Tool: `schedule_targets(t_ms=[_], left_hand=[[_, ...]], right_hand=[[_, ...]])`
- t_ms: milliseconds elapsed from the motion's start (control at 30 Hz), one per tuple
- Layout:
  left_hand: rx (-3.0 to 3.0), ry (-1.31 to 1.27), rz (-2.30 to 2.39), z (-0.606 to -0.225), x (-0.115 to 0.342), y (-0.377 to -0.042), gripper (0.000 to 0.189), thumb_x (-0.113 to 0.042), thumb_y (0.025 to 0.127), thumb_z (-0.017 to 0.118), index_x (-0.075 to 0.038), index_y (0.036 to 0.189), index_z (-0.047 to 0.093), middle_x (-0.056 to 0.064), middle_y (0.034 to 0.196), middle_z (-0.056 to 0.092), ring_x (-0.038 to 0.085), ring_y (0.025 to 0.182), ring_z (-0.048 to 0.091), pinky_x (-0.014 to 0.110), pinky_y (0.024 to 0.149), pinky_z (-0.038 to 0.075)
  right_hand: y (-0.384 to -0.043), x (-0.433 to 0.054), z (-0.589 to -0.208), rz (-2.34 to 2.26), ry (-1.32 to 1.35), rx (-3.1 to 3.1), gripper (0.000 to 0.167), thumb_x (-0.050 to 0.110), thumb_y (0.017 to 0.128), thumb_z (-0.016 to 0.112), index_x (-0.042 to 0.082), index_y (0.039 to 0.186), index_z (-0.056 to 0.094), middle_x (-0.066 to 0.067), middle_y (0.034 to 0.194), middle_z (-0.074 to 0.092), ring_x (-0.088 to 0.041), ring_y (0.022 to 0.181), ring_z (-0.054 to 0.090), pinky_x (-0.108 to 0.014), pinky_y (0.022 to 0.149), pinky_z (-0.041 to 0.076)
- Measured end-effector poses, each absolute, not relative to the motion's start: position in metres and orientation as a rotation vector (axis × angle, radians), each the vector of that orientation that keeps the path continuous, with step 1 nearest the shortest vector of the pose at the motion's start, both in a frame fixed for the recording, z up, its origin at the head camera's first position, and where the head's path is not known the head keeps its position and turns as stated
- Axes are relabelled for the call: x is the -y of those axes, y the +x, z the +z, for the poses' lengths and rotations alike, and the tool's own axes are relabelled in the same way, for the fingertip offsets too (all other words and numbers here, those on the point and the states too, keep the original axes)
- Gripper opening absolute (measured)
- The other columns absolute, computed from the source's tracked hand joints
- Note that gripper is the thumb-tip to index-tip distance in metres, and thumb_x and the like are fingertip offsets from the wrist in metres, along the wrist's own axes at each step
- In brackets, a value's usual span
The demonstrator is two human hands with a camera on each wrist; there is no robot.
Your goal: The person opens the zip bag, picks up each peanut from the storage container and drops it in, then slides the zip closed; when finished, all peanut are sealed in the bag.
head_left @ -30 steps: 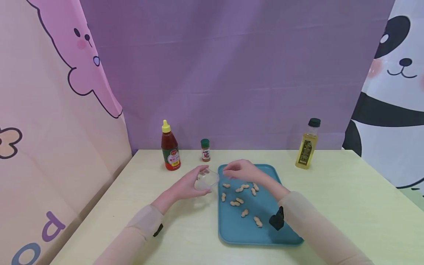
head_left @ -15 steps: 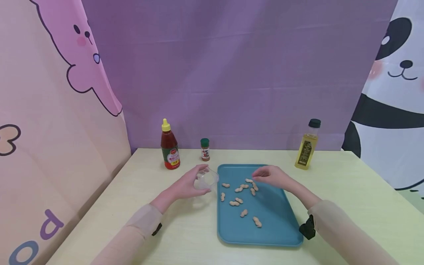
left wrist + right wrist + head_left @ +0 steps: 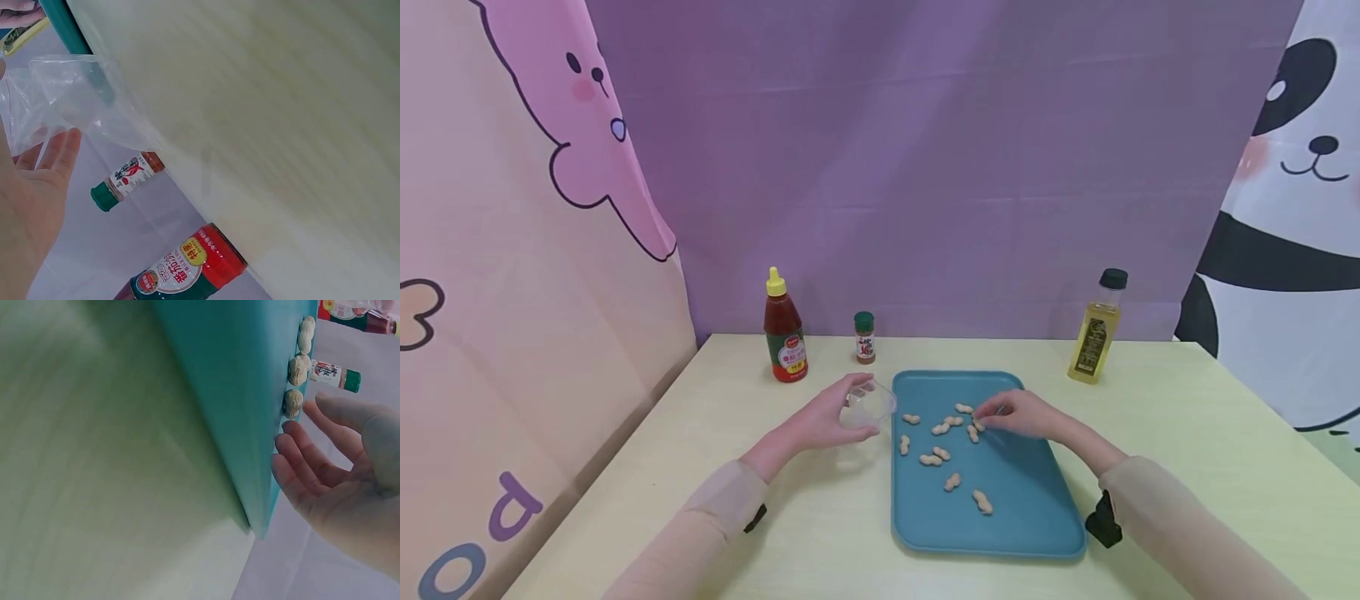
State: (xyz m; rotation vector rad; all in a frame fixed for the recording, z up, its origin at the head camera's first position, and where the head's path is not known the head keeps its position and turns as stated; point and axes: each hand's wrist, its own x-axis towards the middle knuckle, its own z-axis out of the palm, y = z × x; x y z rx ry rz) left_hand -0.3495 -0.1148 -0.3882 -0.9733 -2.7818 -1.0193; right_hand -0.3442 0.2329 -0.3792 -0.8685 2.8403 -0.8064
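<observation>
Two hands at work, centre of the head view. Left hand (image 3: 820, 421): fingers curled round a clear plastic bag (image 3: 868, 404), held just off the left rim of the tray, its mouth apparently turned toward the tray so it can take what is passed over. Right hand (image 3: 1022, 414): reaching low over the tray, fingertips at a peanut (image 3: 977, 424) near the cluster's right side; whether it already pinches that nut cannot be told from the head view, and the right wrist view shows fingers relaxed and spread, nothing between them.

Peanuts (image 3: 942, 429): about ten, in shell, scattered over the upper middle of the teal tray (image 3: 1030, 525), which lies flat on the pale tabletop (image 3: 1187, 433).

Back row, upper middle of frame: red sauce bottle (image 3: 785, 329) with yellow cap, small spice jar (image 3: 865, 338) with green lid, oil bottle (image 3: 1096, 337) at right.

Left wrist view alone shows the bag's crumpled, empty film (image 3: 56, 100); right wrist view alone shows three peanuts (image 3: 299, 370) lined up close to the fingertips (image 3: 290, 428).
</observation>
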Motion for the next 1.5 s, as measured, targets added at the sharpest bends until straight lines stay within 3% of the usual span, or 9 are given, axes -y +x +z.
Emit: schedule_targets(t_ms=[167, 467, 767, 1000, 1267, 1500], left_hand=[[2.794, -0.978, -1.018, -0.388, 0.114, -0.348, 0.083, -0.04, 0.079, 0.073, -0.016, 0.144, 0.028, -0.001, 0.138, 0.048, 0.016, 0.123, 0.048, 0.035, 0.099, 0.046], [2.807, -0.979, -0.998, -0.388, 0.113, -0.348, 0.085, -0.043, 0.078, 0.073, -0.019, 0.145, 0.025, -0.002, 0.138, 0.048, 0.015, 0.124, 0.047, 0.036, 0.099, 0.045], [2.817, -0.975, -0.98, -0.389, 0.114, -0.346, 0.086, -0.043, 0.079, 0.073, -0.019, 0.146, 0.025, -0.001, 0.139, 0.048, 0.016, 0.124, 0.047, 0.037, 0.1, 0.045], [2.799, -0.969, -0.986, -0.387, 0.114, -0.347, 0.083, -0.041, 0.081, 0.071, -0.015, 0.146, 0.026, 0.0, 0.138, 0.048, 0.017, 0.123, 0.049, 0.036, 0.099, 0.046], [2.802, -0.933, -1.005, -0.389, 0.114, -0.349, 0.082, -0.043, 0.081, 0.07, -0.017, 0.146, 0.027, -0.001, 0.138, 0.048, 0.017, 0.123, 0.049, 0.036, 0.098, 0.046], [2.807, -0.923, -1.018, -0.389, 0.114, -0.348, 0.079, -0.044, 0.081, 0.07, -0.021, 0.144, 0.028, -0.002, 0.137, 0.049, 0.016, 0.122, 0.049, 0.035, 0.098, 0.046]], right_hand=[[-0.342, -0.233, -0.378, -0.8, -0.875, -2.808, 0.025, 0.018, 0.09, 0.061, 0.002, 0.107, 0.069, -0.015, 0.104, 0.067, -0.028, 0.094, 0.062, -0.035, 0.073, 0.052], [-0.337, -0.241, -0.381, -0.867, -0.792, -2.746, 0.009, 0.013, 0.081, 0.071, 0.007, 0.083, 0.065, -0.001, 0.085, 0.066, -0.013, 0.079, 0.063, -0.028, 0.067, 0.049], [-0.334, -0.246, -0.385, -0.876, -0.733, -2.754, 0.029, 0.02, 0.085, 0.068, 0.0, 0.106, 0.065, -0.004, 0.09, 0.067, -0.013, 0.08, 0.061, -0.031, 0.07, 0.051], [-0.331, -0.248, -0.386, -0.845, -0.695, -2.806, 0.025, 0.025, 0.086, 0.067, 0.004, 0.101, 0.07, -0.004, 0.093, 0.069, -0.014, 0.082, 0.06, -0.031, 0.069, 0.05], [-0.331, -0.249, -0.384, -0.836, -0.706, -2.776, 0.02, 0.027, 0.081, 0.072, 0.009, 0.088, 0.071, 0.001, 0.084, 0.066, -0.011, 0.075, 0.055, -0.028, 0.066, 0.047], [-0.331, -0.253, -0.38, -0.84, -0.755, -2.73, 0.017, 0.025, 0.084, 0.069, 0.009, 0.089, 0.069, 0.0, 0.083, 0.066, -0.012, 0.074, 0.056, -0.027, 0.065, 0.047]])
